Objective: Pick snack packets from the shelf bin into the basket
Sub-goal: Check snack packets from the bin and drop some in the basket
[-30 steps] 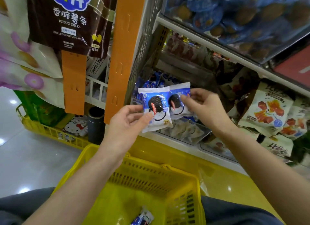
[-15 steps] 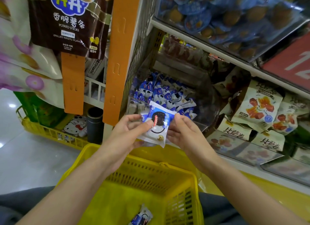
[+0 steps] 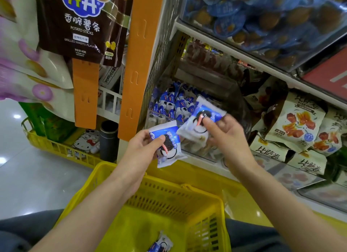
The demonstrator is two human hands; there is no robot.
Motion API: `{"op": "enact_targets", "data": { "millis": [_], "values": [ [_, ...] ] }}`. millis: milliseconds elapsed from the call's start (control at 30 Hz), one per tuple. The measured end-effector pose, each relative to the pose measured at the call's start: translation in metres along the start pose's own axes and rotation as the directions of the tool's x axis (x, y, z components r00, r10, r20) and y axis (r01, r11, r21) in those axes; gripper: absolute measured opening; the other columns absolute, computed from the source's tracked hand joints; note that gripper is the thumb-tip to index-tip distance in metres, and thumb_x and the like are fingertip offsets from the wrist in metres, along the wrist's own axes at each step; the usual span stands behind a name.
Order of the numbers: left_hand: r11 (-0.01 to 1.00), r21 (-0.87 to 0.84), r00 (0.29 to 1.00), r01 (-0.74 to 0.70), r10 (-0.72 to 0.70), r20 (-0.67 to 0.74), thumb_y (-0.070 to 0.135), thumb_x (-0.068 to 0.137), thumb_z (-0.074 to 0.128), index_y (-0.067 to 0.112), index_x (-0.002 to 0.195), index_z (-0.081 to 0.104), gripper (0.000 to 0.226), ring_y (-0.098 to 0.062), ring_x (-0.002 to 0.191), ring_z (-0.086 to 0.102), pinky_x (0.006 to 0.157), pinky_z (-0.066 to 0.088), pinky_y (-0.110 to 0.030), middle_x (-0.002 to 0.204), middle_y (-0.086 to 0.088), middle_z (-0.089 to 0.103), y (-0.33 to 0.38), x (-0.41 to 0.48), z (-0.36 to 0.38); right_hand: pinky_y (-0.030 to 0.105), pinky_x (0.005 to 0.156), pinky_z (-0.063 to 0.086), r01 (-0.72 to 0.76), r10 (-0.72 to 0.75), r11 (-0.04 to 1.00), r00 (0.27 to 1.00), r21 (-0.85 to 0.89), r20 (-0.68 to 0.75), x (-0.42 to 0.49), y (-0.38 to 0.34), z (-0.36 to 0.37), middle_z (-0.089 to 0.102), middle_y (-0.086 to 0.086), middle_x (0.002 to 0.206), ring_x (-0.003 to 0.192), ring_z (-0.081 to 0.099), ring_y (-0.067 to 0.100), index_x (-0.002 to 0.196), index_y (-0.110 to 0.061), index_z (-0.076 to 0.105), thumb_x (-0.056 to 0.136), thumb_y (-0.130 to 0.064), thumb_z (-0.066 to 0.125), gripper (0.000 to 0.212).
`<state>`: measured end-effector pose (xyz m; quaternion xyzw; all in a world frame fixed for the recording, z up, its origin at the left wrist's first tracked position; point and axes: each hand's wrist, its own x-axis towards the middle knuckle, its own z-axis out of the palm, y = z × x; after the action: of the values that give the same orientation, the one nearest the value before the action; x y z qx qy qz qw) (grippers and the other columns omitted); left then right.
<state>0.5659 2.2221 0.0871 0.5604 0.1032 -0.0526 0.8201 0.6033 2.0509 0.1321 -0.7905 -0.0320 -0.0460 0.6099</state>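
The blue-and-white foil snack packet (image 3: 203, 118) in the right hand (image 3: 230, 139) is motion-blurred, its print unreadable. A second packet (image 3: 161, 244) in the yellow slotted plastic basket (image 3: 187, 188) is cut off by the bottom edge, the brown potato-stick bag (image 3: 82, 26) by the top

A shop's snack aisle: white metal shelves (image 3: 244, 58) carry clear plastic bins (image 3: 155, 120) heaped with wrapped snacks (image 3: 174, 104), brown potato-stick bags (image 3: 80, 26) hang from orange display strips (image 3: 137, 63), and a yellow plastic shopping basket (image 3: 169, 201) sits below.

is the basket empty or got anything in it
Not empty: one blue-and-white packet lies on the floor of the basket, at the bottom edge of the view.
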Motion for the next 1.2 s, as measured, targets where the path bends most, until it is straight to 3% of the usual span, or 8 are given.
{"op": "enact_targets", "data": {
  "millis": [200, 333, 467, 633, 800, 967, 1100, 1200],
  "values": [
    [1.0, 0.028, 0.999, 0.0, 0.001, -0.035, 0.019, 0.093, 0.051, 0.011, 0.118, 0.052, 0.026, -0.008, 0.084, 0.065, 0.073, 0.054, -0.024, 0.104, -0.005, 0.066, 0.002, 0.004, 0.001, 0.028, 0.078, 0.049, -0.067, -0.044, 0.926, 0.958, -0.373, -0.283, 0.095, 0.014, -0.028, 0.057, 0.003, 0.102, 0.099, 0.059, 0.022, 0.122, -0.005, 0.041, 0.088, -0.018, 0.061, 0.042],
    [0.999, 0.031, 0.998, 0.029, -0.027, -0.06, 0.019, 0.093, 0.051, 0.014, 0.113, 0.053, 0.021, -0.007, 0.074, 0.063, 0.074, 0.054, -0.034, 0.094, -0.002, 0.066, 0.002, 0.004, 0.0, 0.024, 0.074, 0.038, -0.071, -0.055, 0.783, 0.982, -0.618, -0.182, 0.116, 0.031, -0.028, 0.054, -0.003, 0.09, 0.084, 0.051, 0.01, 0.118, -0.005, 0.048, 0.085, -0.014, 0.065, 0.037],
    [0.999, 0.044, 0.999, 0.009, -0.007, -0.053, 0.02, 0.093, 0.051, 0.014, 0.116, 0.052, 0.024, -0.01, 0.079, 0.064, 0.074, 0.054, -0.033, 0.097, -0.004, 0.065, 0.005, 0.007, -0.003, 0.024, 0.082, 0.039, -0.117, 0.068, 0.661, 0.993, -0.741, -0.096, 0.124, 0.033, -0.028, 0.059, 0.009, 0.118, 0.108, 0.055, 0.021, 0.128, -0.004, 0.051, 0.083, -0.016, 0.068, 0.05],
    [0.998, 0.055, 0.999, 0.007, -0.005, -0.052, 0.02, 0.093, 0.051, 0.013, 0.118, 0.052, 0.025, -0.012, 0.084, 0.064, 0.078, 0.054, -0.034, 0.104, -0.008, 0.066, 0.006, 0.012, -0.002, 0.028, 0.072, 0.043, -0.132, 0.174, 0.498, 0.984, -0.857, -0.051, 0.132, 0.03, -0.024, 0.064, 0.014, 0.106, 0.083, 0.057, 0.02, 0.097, -0.005, 0.061, 0.083, -0.021, 0.068, 0.022],
    [0.999, 0.048, 0.998, -0.002, 0.005, -0.059, 0.019, 0.094, 0.05, 0.012, 0.115, 0.053, 0.023, -0.008, 0.073, 0.058, 0.068, 0.052, -0.028, 0.09, -0.004, 0.065, 0.004, 0.015, -0.002, 0.038, 0.081, 0.047, -0.066, 0.211, 0.378, 0.977, -0.923, 0.016, 0.141, 0.025, -0.014, 0.065, 0.021, 0.104, 0.094, 0.061, 0.03, 0.098, 0.005, 0.064, 0.083, -0.026, 0.067, 0.034],
    [0.999, 0.052, 0.998, 0.0, 0.004, -0.068, 0.02, 0.093, 0.051, 0.012, 0.117, 0.052, 0.025, -0.005, 0.069, 0.06, 0.064, 0.053, -0.025, 0.089, -0.002, 0.064, 0.004, 0.018, -0.003, 0.034, 0.074, 0.048, -0.062, 0.252, 0.44, 0.966, -0.896, 0.056, 0.146, 0.028, -0.011, 0.057, 0.008, 0.073, 0.073, 0.057, 0.021, 0.077, -0.005, 0.06, 0.083, -0.025, 0.068, 0.022],
    [0.998, 0.057, 0.998, 0.0, 0.003, -0.057, 0.02, 0.094, 0.051, 0.014, 0.12, 0.051, 0.027, -0.007, 0.078, 0.065, 0.067, 0.055, -0.024, 0.102, -0.004, 0.066, 0.003, 0.018, -0.001, 0.032, 0.07, 0.048, -0.161, 0.327, 0.594, 0.944, -0.788, 0.053, 0.14, 0.035, -0.021, 0.061, 0.014, 0.088, 0.072, 0.055, 0.019, 0.09, -0.005, 0.063, 0.091, -0.032, 0.055, 0.029],
    [0.998, 0.069, 0.999, 0.004, -0.001, -0.051, 0.019, 0.094, 0.051, 0.013, 0.12, 0.05, 0.027, -0.01, 0.085, 0.065, 0.072, 0.055, -0.029, 0.105, -0.006, 0.066, 0.002, 0.017, 0.001, 0.036, 0.081, 0.049, -0.165, 0.361, 0.542, 0.931, -0.824, 0.051, 0.133, 0.034, -0.019, 0.064, 0.02, 0.104, 0.087, 0.06, 0.026, 0.108, -0.002, 0.062, 0.096, -0.039, 0.043, 0.042]
  ]
}}
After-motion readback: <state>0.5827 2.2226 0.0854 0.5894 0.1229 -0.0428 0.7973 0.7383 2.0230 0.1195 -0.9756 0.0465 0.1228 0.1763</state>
